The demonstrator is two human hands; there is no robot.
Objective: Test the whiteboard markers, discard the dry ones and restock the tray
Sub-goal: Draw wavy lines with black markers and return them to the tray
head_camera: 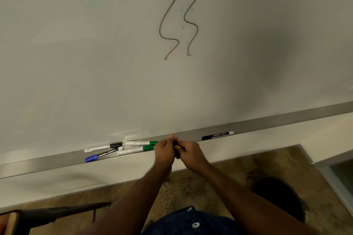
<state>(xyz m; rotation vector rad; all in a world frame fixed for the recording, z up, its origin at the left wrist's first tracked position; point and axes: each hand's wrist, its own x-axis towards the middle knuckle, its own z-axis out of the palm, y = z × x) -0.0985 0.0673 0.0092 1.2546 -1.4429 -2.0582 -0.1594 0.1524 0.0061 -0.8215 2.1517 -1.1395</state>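
Observation:
Both hands meet just below the metal tray (267, 123) of the whiteboard (95, 53). My left hand (164, 151) and my right hand (192, 155) both grip one dark marker (177, 147) between them; most of it is hidden by the fingers. On the tray to the left lie a black-capped marker (104, 147), a blue marker (101, 155) and two green markers (141, 142) (136, 150). A black marker (217, 135) lies alone on the tray to the right. Two wavy dark lines (170, 15) are drawn on the board above.
A round black bin (280, 196) stands on the speckled floor at the lower right. A dark chair part (57, 213) juts in at the lower left. A glass panel edge (336, 181) runs along the right.

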